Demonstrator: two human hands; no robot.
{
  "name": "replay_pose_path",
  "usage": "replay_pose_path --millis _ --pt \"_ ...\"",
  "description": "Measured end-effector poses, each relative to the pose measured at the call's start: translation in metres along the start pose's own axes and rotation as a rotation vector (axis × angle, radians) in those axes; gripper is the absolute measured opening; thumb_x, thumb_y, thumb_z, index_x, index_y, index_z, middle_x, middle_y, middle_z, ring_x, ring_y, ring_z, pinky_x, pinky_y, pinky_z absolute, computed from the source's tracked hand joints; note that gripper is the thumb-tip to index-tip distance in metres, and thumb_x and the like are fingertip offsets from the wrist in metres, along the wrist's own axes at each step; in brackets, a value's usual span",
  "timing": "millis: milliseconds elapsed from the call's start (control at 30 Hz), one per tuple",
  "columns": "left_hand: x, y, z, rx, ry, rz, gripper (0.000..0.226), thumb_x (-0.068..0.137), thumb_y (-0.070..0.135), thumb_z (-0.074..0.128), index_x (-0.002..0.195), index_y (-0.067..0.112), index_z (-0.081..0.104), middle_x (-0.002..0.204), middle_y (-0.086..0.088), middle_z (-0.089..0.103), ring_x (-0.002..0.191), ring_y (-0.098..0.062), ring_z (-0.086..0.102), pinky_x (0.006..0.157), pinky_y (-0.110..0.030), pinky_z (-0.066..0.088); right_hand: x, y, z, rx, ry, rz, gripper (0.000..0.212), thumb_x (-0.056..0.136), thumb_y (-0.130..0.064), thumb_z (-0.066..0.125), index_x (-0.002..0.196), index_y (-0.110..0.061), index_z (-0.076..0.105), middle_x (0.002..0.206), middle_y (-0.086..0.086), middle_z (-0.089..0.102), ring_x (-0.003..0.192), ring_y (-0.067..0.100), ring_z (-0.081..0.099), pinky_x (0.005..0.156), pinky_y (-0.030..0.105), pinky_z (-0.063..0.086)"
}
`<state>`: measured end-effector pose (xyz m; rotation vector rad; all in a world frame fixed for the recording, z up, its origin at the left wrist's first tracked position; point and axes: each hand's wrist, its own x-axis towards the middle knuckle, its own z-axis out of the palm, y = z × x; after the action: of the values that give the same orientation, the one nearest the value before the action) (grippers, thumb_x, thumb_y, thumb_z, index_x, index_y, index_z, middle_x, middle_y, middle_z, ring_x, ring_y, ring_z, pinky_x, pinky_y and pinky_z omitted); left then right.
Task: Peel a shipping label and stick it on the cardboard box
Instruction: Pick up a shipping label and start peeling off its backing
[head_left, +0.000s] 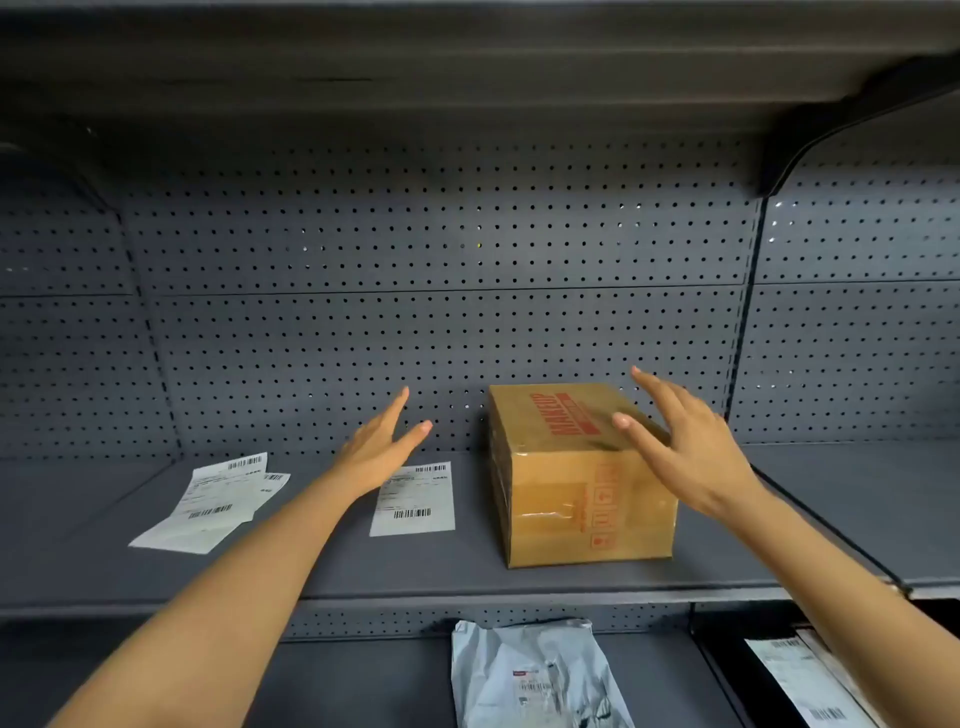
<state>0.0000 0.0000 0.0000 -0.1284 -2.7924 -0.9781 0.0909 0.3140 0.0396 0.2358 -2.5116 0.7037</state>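
Cardboard box (582, 478) under open right hand (685, 447).

Left hand (376, 452) outstretched, right hand (685, 452) raised, fingers spread, both empty

The brown box (582, 478), taped shut and printed in red, sits upright at 3 o'clock. A white barcoded label (415, 501) lies flat just beside it at 9 o'clock.

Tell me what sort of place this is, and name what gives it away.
Probably a packing or parcel-handling area set up on shop-style racking. The clues: grey metal shelf with a perforated back panel, loose shipping labels, a taped cardboard box, and a labelled poly mailer below.
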Motion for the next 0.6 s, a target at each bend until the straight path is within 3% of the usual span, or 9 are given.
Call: replay_pose_path --millis 200,433,600 --pt "0.013 -0.029 0.012 0.041 -0.190 -0.083 0.080 0.081 0.063 0.042 0.143 0.039 -0.001 0.157 -0.002 0.010 0.145 -0.028 0.004 0.115 -0.052 0.013 0.007 0.011 0.016 -0.095 -0.036 -0.036 0.086 0.067 -0.075 0.019 0.141 -0.032 0.028 0.144 0.001 0.042 0.131 0.021 0.038 0.109 0.044 0.028" --pt "0.031 -0.050 0.026 0.198 -0.343 -0.101 0.108 0.061 0.080 0.045 0.144 0.034 -0.009 0.158 -0.003 0.000 0.145 -0.027 0.000 0.115 -0.056 0.002 0.009 0.017 0.021 -0.120 -0.056 -0.075 0.090 0.066 -0.079 0.021 0.141 -0.031 0.028 0.136 0.001 0.050 0.125 0.020 0.044 0.106 0.040 0.033" --pt "0.036 -0.054 0.031 0.253 -0.347 -0.121 0.104 0.072 0.070 0.048 0.143 0.028 -0.016 0.157 -0.006 -0.003 0.145 -0.026 -0.005 0.113 -0.056 -0.005 0.007 0.016 0.021 -0.099 -0.033 -0.076 0.084 0.068 -0.073 0.026 0.140 -0.030 0.031 0.137 0.002 0.049 0.126 0.021 0.043 0.107 0.040 0.032"
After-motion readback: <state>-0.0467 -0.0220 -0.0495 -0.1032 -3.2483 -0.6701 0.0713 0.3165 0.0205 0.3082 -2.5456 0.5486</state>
